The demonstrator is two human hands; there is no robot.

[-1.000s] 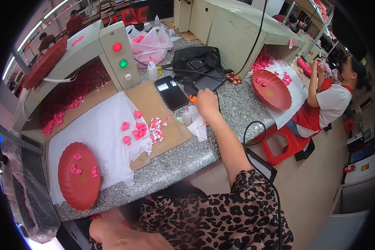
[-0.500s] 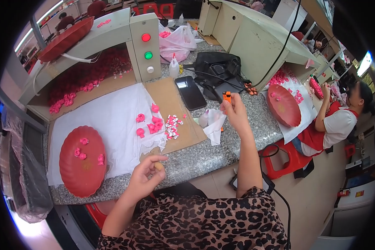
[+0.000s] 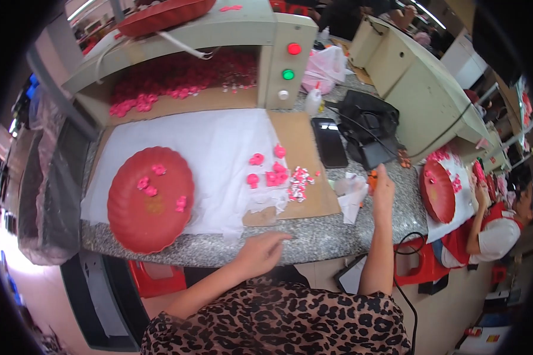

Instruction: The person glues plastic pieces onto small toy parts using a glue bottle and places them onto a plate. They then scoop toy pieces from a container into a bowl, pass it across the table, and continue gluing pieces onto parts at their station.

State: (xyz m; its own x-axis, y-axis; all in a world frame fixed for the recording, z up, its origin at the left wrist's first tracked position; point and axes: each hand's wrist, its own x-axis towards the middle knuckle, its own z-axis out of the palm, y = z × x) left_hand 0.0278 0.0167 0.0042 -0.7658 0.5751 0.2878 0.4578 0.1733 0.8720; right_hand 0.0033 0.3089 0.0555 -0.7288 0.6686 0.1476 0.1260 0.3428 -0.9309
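Note:
My right hand is closed near the white tissue, with a small orange object at its fingertips. My fingers hide part of that object, so its kind does not show. Over the front edge of the granite table hovers my left hand, its index finger pointing right and its other fingers curled; whatever they hold is hidden. The crumpled tissue lies between the hands. Beyond my left hand are pink molded pieces on white paper and a pile of small white-and-dark bits on cardboard.
A red scalloped tray with several pink pieces stands at left. Behind is a machine with lit buttons, its opening full of pink pieces. A phone, a black bag and a glue bottle lie farther back. A person sits at right.
The view has turned left, shifting the table rightward. My right hand has lowered toward the tissue with the orange object. My left hand has moved right along the table edge, its fingers curling more.

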